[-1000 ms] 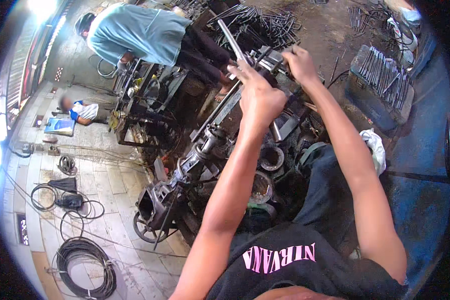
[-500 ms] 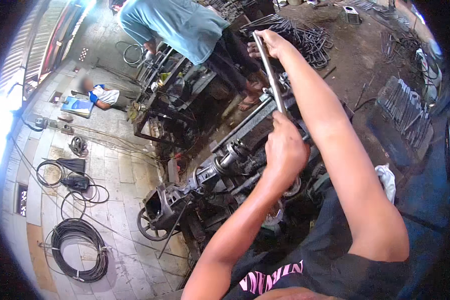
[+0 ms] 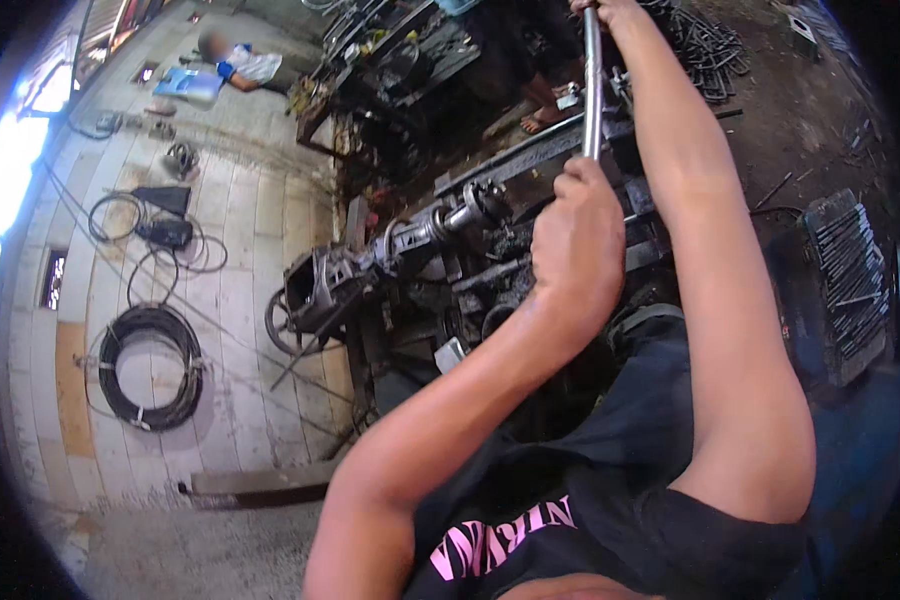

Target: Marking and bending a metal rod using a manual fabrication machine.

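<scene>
A long metal rod (image 3: 593, 90) stands out in front of me, tilted slightly. My left hand (image 3: 578, 225) is closed around its lower end. At the top edge of the picture my right hand (image 3: 610, 10) grips the far end; part of that hand is cut off. Below and to the left of the rod lies a dark, greasy lathe-like machine (image 3: 420, 235) with a round chuck-like part (image 3: 485, 205) and a spoked handwheel (image 3: 292, 322). Neither hand touches the machine visibly.
Bent dark rods (image 3: 710, 50) lie heaped at the far right. Closer on the right is a rack of thin metal rods (image 3: 850, 280). A black cable coil (image 3: 150, 368) is at left on pale tiles. A co-worker's bare feet (image 3: 542, 115) and a seated person (image 3: 255, 68) appear beyond.
The view has shifted, so the machine and floor items sit higher in the picture. Both hands keep hold of the rod, which now stands more upright and reaches the top edge.
</scene>
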A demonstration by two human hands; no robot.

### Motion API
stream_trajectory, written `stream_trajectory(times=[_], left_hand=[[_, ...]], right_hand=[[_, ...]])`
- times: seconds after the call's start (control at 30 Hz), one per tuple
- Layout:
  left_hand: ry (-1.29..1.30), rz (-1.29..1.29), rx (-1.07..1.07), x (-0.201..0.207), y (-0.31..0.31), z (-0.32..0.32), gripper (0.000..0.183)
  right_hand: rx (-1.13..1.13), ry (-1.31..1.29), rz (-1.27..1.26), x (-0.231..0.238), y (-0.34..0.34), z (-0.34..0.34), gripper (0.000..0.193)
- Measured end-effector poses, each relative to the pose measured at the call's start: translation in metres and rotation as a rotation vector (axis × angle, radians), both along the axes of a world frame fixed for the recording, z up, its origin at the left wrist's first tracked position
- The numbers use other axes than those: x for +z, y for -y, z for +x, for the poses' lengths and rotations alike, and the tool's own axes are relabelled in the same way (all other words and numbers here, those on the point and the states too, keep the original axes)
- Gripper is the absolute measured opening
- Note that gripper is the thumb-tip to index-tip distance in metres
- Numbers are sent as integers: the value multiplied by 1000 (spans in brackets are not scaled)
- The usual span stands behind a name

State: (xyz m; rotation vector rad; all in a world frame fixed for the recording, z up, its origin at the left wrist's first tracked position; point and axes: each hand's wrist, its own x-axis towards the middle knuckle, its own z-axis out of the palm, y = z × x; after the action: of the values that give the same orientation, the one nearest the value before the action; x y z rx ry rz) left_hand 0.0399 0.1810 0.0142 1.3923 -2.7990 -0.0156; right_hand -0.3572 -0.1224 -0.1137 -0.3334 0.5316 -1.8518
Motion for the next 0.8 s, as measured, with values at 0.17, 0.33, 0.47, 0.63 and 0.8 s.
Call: stream_trajectory(times=[0.17, 0.33, 0.47, 0.63, 0.8], left_hand=[[-276, 128, -172, 1, 9, 18, 22], [-365, 18, -293, -7, 27, 24, 28], [-223, -211, -414, -9, 22, 36, 22], [150, -582, -152, -28, -24, 7, 23], [170, -497, -49, -14, -22, 19, 17]], right_hand=[[-56, 57, 6, 26, -19, -8, 24], [57, 111, 45, 17, -25, 134, 25], [0, 195, -59, 44, -38, 157, 27], [-176, 230, -154, 21, -37, 50, 29], [-203, 326, -141, 42, -24, 88, 28]])
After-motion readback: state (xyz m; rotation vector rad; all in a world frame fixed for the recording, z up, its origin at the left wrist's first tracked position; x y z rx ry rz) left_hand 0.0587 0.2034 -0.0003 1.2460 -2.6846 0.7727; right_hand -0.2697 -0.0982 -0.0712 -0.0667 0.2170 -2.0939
